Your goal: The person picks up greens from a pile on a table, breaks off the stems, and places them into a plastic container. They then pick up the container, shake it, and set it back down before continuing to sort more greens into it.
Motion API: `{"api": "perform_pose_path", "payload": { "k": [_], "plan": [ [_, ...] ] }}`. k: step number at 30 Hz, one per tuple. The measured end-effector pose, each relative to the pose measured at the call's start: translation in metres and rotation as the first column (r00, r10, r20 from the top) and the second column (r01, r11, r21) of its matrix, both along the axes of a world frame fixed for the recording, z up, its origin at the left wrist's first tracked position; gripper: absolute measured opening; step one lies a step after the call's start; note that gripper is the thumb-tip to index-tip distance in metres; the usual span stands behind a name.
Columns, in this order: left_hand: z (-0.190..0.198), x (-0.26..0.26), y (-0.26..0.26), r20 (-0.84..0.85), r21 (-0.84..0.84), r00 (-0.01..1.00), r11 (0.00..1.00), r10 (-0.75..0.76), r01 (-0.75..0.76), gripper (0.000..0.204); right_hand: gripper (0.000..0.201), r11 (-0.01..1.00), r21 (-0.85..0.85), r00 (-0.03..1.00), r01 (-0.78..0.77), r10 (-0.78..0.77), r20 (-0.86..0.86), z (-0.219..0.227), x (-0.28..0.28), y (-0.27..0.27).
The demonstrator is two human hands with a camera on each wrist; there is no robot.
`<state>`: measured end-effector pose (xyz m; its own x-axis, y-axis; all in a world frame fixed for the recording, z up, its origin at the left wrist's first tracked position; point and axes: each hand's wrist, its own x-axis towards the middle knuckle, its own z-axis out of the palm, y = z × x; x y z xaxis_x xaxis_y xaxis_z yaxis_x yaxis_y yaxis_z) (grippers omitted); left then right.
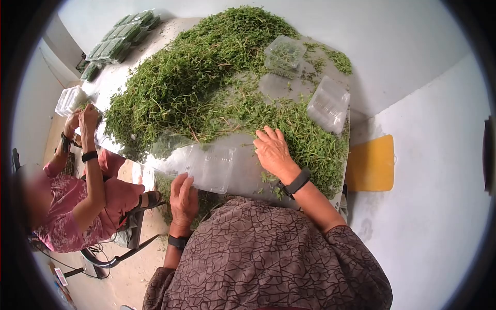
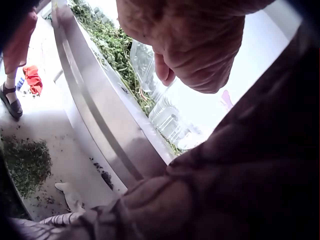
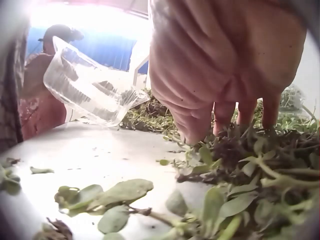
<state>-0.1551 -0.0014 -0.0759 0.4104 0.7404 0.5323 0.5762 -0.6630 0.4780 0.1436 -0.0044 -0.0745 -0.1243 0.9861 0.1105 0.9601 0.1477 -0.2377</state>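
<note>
My right hand [image 1: 275, 153] reaches over the table with its fingertips down in the green sprigs [image 1: 310, 150]. In the right wrist view, the fingers of this hand [image 3: 225, 65] press into the edge of the greens [image 3: 250, 165], their tips hidden among leaves. At the table's near edge my left hand [image 1: 183, 200] is raised beside an open clear plastic box [image 1: 217, 168], its fingers loosely bent and holding nothing visible. The left wrist view shows that hand [image 2: 185, 45] above the clear plastic [image 2: 167, 117].
A big heap of greens [image 1: 181, 77] covers the table's far side. Clear boxes [image 1: 329, 105] lie at the right, and filled packs [image 1: 116, 44] are stacked far left. Another person [image 1: 77, 201] sits at the left, and a yellow board [image 1: 371, 163] stands right of the table.
</note>
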Motion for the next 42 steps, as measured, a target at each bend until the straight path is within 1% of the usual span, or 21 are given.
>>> {"api": "perform_pose_path", "payload": {
  "k": [2, 3, 4, 6, 7, 8, 10, 11, 14, 20, 24, 26, 30, 34, 35, 36, 37, 38, 40, 41, 42],
  "plan": [
    [-0.005, 0.008, 0.008, 0.042, -0.03, 0.999, 1.0, -0.009, 0.01, 0.04, 0.024, 0.994, 0.0, 0.993, 0.113, -0.113, -0.022, 0.009, 0.002, -0.007],
    [-0.008, 0.013, 0.013, 0.057, -0.034, 0.998, 0.999, -0.024, 0.026, 0.043, 0.029, 0.99, 0.004, 0.989, 0.142, -0.142, -0.051, 0.007, 0.003, -0.012],
    [-0.012, 0.018, 0.017, 0.055, -0.038, 0.998, 0.999, -0.019, 0.021, 0.043, 0.029, 0.991, 0.0, 0.989, 0.137, -0.137, -0.053, 0.006, 0.002, -0.016],
    [-0.022, 0.029, 0.024, 0.095, -0.05, 0.992, 0.994, -0.087, 0.092, 0.046, 0.034, 0.987, -0.044, 0.984, 0.155, -0.158, -0.078, 0.006, 0.001, -0.023],
    [-0.029, 0.034, 0.027, 0.097, -0.088, 0.987, 0.986, -0.131, 0.14, 0.049, 0.037, 0.988, -0.071, 0.986, 0.138, -0.144, -0.082, 0.005, 0.001, -0.027],
    [-0.036, 0.038, 0.027, 0.093, -0.093, 0.988, 0.987, -0.124, 0.133, 0.049, 0.037, 0.988, -0.075, 0.987, 0.132, -0.138, -0.085, 0.002, 0.001, -0.029],
    [-0.045, 0.048, 0.028, 0.163, -0.223, 0.968, 0.949, -0.188, 0.222, 0.052, 0.037, 0.991, -0.004, 0.99, 0.132, -0.132, -0.049, -0.003, -0.001, -0.032],
    [-0.054, 0.051, 0.031, 0.105, -0.139, 0.972, 0.965, -0.209, 0.223, 0.057, 0.038, 0.99, -0.014, 0.989, 0.14, -0.14, -0.035, -0.005, -0.001, -0.032],
    [-0.059, 0.052, 0.031, 0.056, -0.127, 0.982, 0.974, -0.182, 0.188, 0.059, 0.038, 0.988, 0.021, 0.988, 0.15, -0.149, -0.04, -0.011, -0.002, -0.032],
    [-0.055, 0.054, 0.03, 0.062, -0.049, 0.989, 0.989, -0.136, 0.139, 0.061, 0.039, 0.989, -0.007, 0.987, 0.148, -0.148, -0.06, -0.006, -0.002, -0.032],
    [-0.06, 0.052, 0.03, 0.043, -0.07, 0.991, 0.989, -0.126, 0.129, 0.062, 0.039, 0.993, -0.002, 0.993, 0.116, -0.116, -0.021, -0.008, 0.002, -0.032],
    [-0.063, 0.052, 0.03, 0.095, -0.123, 0.989, 0.985, -0.111, 0.123, 0.056, 0.039, 0.995, -0.008, 0.994, 0.1, -0.1, -0.035, -0.009, 0.004, -0.032],
    [-0.062, 0.051, 0.031, 0.066, -0.141, 0.99, 0.981, -0.123, 0.131, 0.06, 0.04, 0.997, -0.006, 0.995, 0.075, -0.076, -0.066, -0.011, 0.009, -0.03],
    [-0.064, 0.051, 0.032, 0.098, -0.148, 0.986, 0.978, -0.135, 0.148, 0.055, 0.041, 0.995, 0.021, 0.993, 0.094, -0.092, -0.071, -0.011, 0.011, -0.028],
    [-0.065, 0.05, 0.034, 0.085, -0.093, 0.985, 0.983, -0.147, 0.155, 0.052, 0.041, 0.994, 0.026, 0.993, 0.103, -0.102, -0.062, -0.012, 0.012, -0.028],
    [-0.063, 0.05, 0.036, 0.073, -0.04, 0.985, 0.987, -0.154, 0.157, 0.05, 0.04, 0.991, 0.048, 0.986, 0.121, -0.115, -0.12, -0.013, 0.013, -0.027],
    [-0.063, 0.049, 0.034, 0.112, -0.13, 0.98, 0.976, -0.162, 0.176, 0.048, 0.039, 0.989, 0.062, 0.976, 0.136, -0.123, -0.178, -0.014, 0.014, -0.028],
    [-0.064, 0.046, 0.033, 0.121, -0.142, 0.98, 0.974, -0.16, 0.177, 0.048, 0.039, 0.99, 0.05, 0.977, 0.136, -0.125, -0.17, -0.015, 0.015, -0.03],
    [-0.053, 0.046, 0.036, 0.109, -0.104, 0.969, 0.967, -0.222, 0.233, 0.048, 0.037, 0.988, 0.067, 0.967, 0.138, -0.12, -0.224, -0.006, 0.017, -0.028],
    [-0.057, 0.045, 0.036, 0.159, -0.158, 0.959, 0.952, -0.236, 0.261, 0.046, 0.038, 0.988, 0.077, 0.962, 0.134, -0.111, -0.251, 0.001, 0.019, -0.027],
    [-0.055, 0.044, 0.037, 0.167, -0.158, 0.956, 0.951, -0.24, 0.266, 0.046, 0.038, 0.988, 0.076, 0.963, 0.138, -0.116, -0.243, 0.009, 0.018, -0.027]
  ]
}}
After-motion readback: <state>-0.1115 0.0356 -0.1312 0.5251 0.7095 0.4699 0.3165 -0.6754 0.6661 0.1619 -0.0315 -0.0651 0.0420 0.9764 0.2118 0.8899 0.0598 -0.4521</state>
